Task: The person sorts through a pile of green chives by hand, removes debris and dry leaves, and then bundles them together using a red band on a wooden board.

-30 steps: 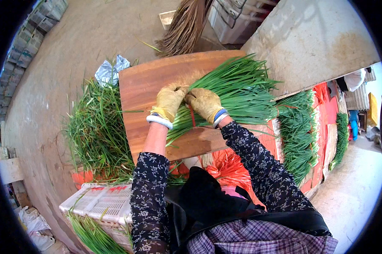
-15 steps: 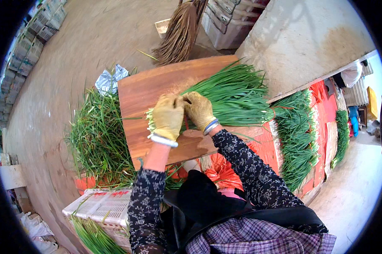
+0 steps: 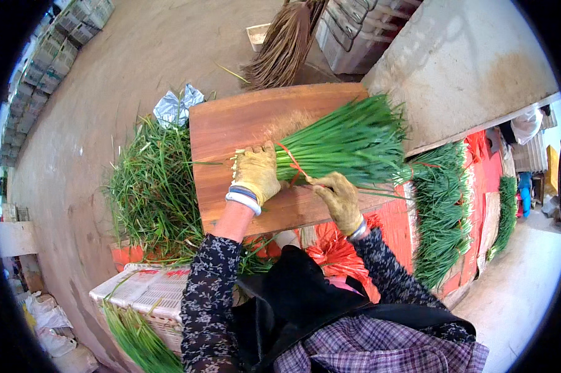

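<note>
A bunch of garlic chives (image 3: 355, 143) lies across a brown wooden board (image 3: 221, 133), pale cut ends to the left and green leaves fanned to the right. My left hand (image 3: 257, 171), in a yellowish work glove, is closed over the bunch near its pale ends. Around the stems just right of it runs a thin red tie (image 3: 296, 163). My right hand (image 3: 338, 198), gloved alike, pinches the tie's end at the near side of the bunch, apart from the leaves. Part of the tie under the stems is hidden.
Loose green trimmings (image 3: 153, 186) are heaped left of the board, below crumpled silver foil (image 3: 178, 107). Red strips (image 3: 327, 248) lie close to my lap. Tied chive bunches (image 3: 442, 211) line the right. A broom (image 3: 280, 53) stands beyond; a white crate (image 3: 147, 289) sits near left.
My hands have parted: the right one moved right and nearer, drawing out the tie's end, while the left now lies over the stems. The red tie shows around the bunch.
</note>
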Action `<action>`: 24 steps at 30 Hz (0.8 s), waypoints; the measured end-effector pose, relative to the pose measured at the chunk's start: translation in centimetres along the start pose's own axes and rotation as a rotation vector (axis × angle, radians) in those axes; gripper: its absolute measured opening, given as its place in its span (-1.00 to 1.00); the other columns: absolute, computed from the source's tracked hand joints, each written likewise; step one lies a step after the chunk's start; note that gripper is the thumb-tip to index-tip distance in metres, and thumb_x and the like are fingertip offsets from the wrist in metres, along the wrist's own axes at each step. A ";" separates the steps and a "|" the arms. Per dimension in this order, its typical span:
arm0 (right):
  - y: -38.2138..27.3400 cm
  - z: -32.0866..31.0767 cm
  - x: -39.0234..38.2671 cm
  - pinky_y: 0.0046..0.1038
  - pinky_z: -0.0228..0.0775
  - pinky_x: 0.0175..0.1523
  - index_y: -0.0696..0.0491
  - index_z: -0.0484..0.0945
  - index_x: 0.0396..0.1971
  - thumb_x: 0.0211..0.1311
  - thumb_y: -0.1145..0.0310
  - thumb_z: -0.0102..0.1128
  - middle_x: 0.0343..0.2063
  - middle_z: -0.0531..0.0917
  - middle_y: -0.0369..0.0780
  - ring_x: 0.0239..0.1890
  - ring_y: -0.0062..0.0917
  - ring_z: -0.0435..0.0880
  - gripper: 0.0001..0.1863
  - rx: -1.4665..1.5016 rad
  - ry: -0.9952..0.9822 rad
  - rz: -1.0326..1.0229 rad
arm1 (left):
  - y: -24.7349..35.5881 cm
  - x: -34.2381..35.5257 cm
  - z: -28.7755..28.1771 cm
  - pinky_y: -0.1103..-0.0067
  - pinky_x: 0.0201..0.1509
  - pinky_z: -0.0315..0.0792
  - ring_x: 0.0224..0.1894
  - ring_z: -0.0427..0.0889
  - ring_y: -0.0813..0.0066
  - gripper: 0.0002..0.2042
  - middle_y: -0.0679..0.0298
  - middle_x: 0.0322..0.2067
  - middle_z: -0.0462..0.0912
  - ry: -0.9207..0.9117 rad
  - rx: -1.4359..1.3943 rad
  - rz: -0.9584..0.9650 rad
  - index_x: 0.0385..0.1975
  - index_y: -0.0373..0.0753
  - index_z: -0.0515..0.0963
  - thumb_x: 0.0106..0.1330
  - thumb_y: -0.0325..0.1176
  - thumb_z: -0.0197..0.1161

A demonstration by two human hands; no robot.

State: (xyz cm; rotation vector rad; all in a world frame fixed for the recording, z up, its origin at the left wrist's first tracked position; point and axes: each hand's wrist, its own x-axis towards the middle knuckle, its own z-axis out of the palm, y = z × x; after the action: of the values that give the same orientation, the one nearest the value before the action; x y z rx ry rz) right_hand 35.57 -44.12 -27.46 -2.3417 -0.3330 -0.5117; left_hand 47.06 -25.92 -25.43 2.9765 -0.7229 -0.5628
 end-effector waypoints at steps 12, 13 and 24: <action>1.9 5.4 -2.7 -0.17 0.30 0.25 0.10 0.25 0.31 0.38 -0.12 -0.03 0.23 0.40 -0.09 0.18 -0.24 0.45 -0.30 1.549 -0.288 0.942 | -1.1 4.6 1.4 0.26 0.06 0.44 -0.03 0.59 -0.06 -0.28 -0.16 -0.13 0.62 -0.012 -0.450 0.157 0.06 -0.29 0.51 0.24 0.31 0.06; 1.1 5.2 -2.4 -0.15 0.28 0.27 0.11 0.25 0.30 0.37 -0.12 -0.01 0.22 0.40 -0.09 0.20 -0.23 0.43 -0.29 1.602 -0.183 0.885 | -0.5 3.5 1.4 0.27 0.07 0.44 -0.02 0.59 -0.06 -0.28 -0.16 -0.11 0.61 -0.051 -0.475 0.150 0.10 -0.29 0.48 0.26 0.30 0.04; 0.3 -1.6 -2.0 -0.39 0.56 -0.05 -0.01 0.59 -0.02 0.19 0.44 0.21 -0.19 0.72 -0.17 -0.17 -0.31 0.72 -0.68 0.175 -0.463 -0.062 | -0.2 -7.9 -1.9 0.25 0.26 0.30 0.19 0.40 -0.05 0.05 -0.10 0.13 0.42 0.502 -0.948 0.270 0.35 -0.20 0.21 -0.19 0.16 0.50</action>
State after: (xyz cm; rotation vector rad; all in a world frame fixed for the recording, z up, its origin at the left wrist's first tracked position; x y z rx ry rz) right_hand 33.49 -45.66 -27.41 -2.2628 -0.6376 0.0406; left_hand 41.26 -22.28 -21.00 1.9662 -0.5644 -0.0689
